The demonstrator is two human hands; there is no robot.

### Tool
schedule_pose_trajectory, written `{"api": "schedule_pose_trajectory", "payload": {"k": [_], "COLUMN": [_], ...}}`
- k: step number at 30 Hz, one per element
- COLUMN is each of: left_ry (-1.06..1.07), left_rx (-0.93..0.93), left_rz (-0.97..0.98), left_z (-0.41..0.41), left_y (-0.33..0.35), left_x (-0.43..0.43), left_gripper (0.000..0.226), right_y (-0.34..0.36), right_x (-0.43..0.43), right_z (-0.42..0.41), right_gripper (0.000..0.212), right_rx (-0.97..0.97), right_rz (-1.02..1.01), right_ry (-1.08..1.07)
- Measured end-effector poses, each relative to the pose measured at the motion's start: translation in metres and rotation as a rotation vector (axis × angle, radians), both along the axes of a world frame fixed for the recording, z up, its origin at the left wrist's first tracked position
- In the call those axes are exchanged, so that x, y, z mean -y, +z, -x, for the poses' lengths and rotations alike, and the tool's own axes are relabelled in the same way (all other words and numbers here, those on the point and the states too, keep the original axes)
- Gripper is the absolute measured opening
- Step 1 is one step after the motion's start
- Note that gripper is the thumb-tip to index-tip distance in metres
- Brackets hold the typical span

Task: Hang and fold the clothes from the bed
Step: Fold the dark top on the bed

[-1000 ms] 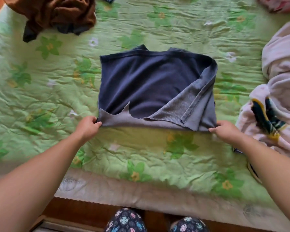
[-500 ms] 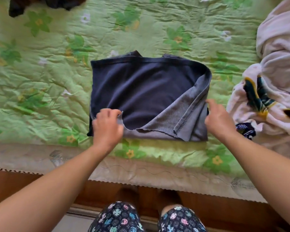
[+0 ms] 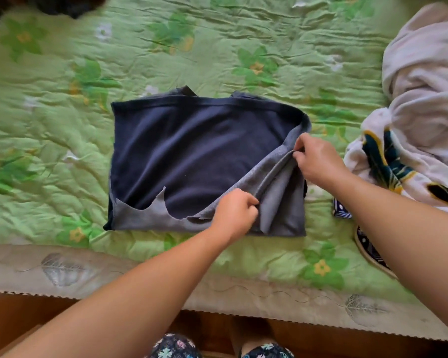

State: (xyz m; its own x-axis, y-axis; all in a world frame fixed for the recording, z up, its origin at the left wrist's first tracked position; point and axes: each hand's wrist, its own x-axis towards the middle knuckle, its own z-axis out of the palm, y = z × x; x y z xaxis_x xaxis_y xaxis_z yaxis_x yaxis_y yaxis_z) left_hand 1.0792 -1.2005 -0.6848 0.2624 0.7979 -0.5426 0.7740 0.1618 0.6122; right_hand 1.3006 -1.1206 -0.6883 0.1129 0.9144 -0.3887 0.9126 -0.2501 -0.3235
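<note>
The green flowered quilt (image 3: 217, 47) is seen spread across the whole bed, and the folded navy garment (image 3: 192, 151) is laid flat on it near the front edge, roughly in the middle. A pale pink heap of cloth (image 3: 424, 99) with a dark patterned patch is piled at the right, just beside the garment, and a dark bundle (image 3: 62, 6) is glimpsed at the far left corner. Both bare forearms are stretched out over the bed edge, the left one slanted in from the lower left, the right one angled in from the right side. The grey inside-out flap (image 3: 282, 202) on the garment's right part is raised into a ridge between the two hands. Its near end is pinched by the left hand (image 3: 234, 215), fingers curled tight and knuckles up, close to the garment's front hem. Its far end is nipped between thumb and fingertips of the right hand (image 3: 318, 161), the wrist bent down, by the garment's right edge.
</note>
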Motion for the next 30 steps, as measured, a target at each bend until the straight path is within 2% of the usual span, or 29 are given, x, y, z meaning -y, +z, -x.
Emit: {"api": "schedule_pose_trajectory", "payload": {"k": [3, 5, 7, 9, 13, 17, 20, 23, 25, 30], "left_ry": [0.24, 0.298, 0.279, 0.215, 0.09, -0.024, -0.171, -0.441, -0.565, -0.63], "left_rx": [-0.059, -0.11, -0.137, -0.183, -0.322, -0.287, -0.311, -0.44, -0.498, -0.56], "left_rz": [-0.101, -0.201, -0.282, -0.37, -0.42, -0.445, -0.571, -0.572, -0.523, -0.424], "left_z": [0.031, 0.054, 0.072, 0.083, 0.094, 0.092, 0.096, 0.108, 0.115, 0.119], "left_y": [0.022, 0.029, 0.03, 0.025, 0.006, -0.012, -0.026, -0.041, -0.056, -0.068], "left_x": [-0.047, -0.09, -0.135, -0.179, -0.243, -0.223, -0.173, -0.134, -0.128, -0.147], "left_gripper": [0.019, 0.014, 0.012, 0.02, 0.031, 0.026, 0.047, 0.069, 0.075, 0.079], "right_y": [0.013, 0.016, 0.016, 0.017, -0.001, -0.021, -0.028, -0.036, -0.045, -0.057], "right_x": [-0.021, -0.041, -0.064, -0.085, -0.107, -0.083, -0.066, -0.059, -0.058, -0.067], "right_z": [0.013, 0.022, 0.036, 0.051, 0.059, 0.048, 0.041, 0.037, 0.028, 0.019], "right_gripper": [0.006, 0.009, 0.009, 0.007, 0.041, 0.048, 0.054, 0.066, 0.069, 0.069], "right_rx": [-0.166, -0.259, -0.29, -0.256, -0.208, -0.005, 0.2, 0.296, 0.314, 0.327], "right_rz": [-0.011, 0.0, -0.014, -0.04, 0.036, -0.053, -0.115, 0.018, 0.095, 0.203], "right_ry": [-0.159, -0.222, -0.199, -0.137, -0.032, 0.143, 0.24, 0.284, 0.309, 0.322]}}
